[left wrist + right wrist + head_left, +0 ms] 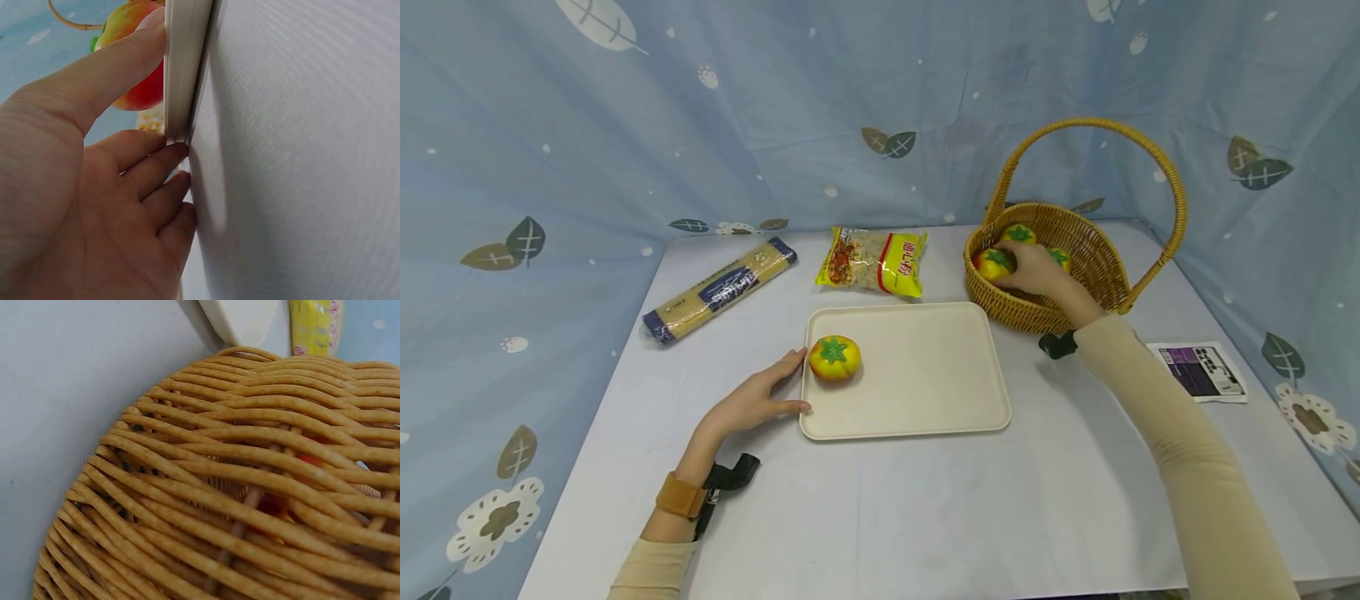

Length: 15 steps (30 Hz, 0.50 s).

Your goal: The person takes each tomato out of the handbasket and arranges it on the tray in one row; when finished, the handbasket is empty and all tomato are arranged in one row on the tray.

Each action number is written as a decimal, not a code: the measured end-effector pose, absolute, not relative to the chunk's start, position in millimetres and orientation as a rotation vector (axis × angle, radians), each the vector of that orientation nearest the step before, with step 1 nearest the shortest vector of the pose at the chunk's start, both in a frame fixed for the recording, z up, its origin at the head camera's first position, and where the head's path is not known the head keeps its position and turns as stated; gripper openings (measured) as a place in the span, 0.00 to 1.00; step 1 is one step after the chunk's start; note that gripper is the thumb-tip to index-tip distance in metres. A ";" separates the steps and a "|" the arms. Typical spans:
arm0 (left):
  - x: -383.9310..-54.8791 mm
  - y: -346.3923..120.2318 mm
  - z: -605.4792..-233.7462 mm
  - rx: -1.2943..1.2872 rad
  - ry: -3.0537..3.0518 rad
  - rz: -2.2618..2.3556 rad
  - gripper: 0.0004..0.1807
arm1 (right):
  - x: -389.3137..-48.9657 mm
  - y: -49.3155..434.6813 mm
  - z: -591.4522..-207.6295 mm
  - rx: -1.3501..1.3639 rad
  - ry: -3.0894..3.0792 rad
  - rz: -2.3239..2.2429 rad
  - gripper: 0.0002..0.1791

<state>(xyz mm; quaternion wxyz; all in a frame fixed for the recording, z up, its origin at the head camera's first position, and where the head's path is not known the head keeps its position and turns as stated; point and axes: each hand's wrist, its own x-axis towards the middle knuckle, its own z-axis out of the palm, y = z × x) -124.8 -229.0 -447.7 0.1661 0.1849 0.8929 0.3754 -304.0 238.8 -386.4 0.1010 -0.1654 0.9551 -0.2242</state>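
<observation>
A toy tomato (834, 358), yellow and red with a green star-shaped top, sits at the left end of the cream tray (917, 375). My left hand (752, 404) touches the tray's left edge with thumb and fingertips spread along it; the left wrist view has the thumb at the rim beside the tomato. Inside the wicker basket (1000, 307), my right hand (1037, 271) grips another tomato (992, 265) between thumb and fingers. Two more tomatoes lie there, one behind the hand and one partly hidden by it. The right wrist view shows mostly basket weave (250, 450).
Behind the tray lies a yellow-ended food bag (872, 262). A pack of noodles (721, 290) lies slanted at the back left. Right of the basket is a flat purple-and-white packet (1201, 372). The basket's tall handle (1180, 200) arches over it.
</observation>
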 end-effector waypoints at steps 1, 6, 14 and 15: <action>-124.8 -228.9 -447.7 0.526 2.542 1.068 0.52 | -303.3 239.1 -386.0 -0.489 2.824 -0.663 0.39; -124.3 -228.6 -446.9 0.526 2.541 1.074 0.52 | -297.1 240.7 -384.4 -0.506 2.839 -0.685 0.39; -124.8 -228.3 -447.3 0.526 2.539 1.078 0.52 | -287.7 244.2 -383.3 -0.522 2.889 -0.729 0.40; -124.8 -228.4 -447.3 0.524 2.539 1.077 0.52 | -286.6 244.7 -382.8 -0.524 2.900 -0.737 0.41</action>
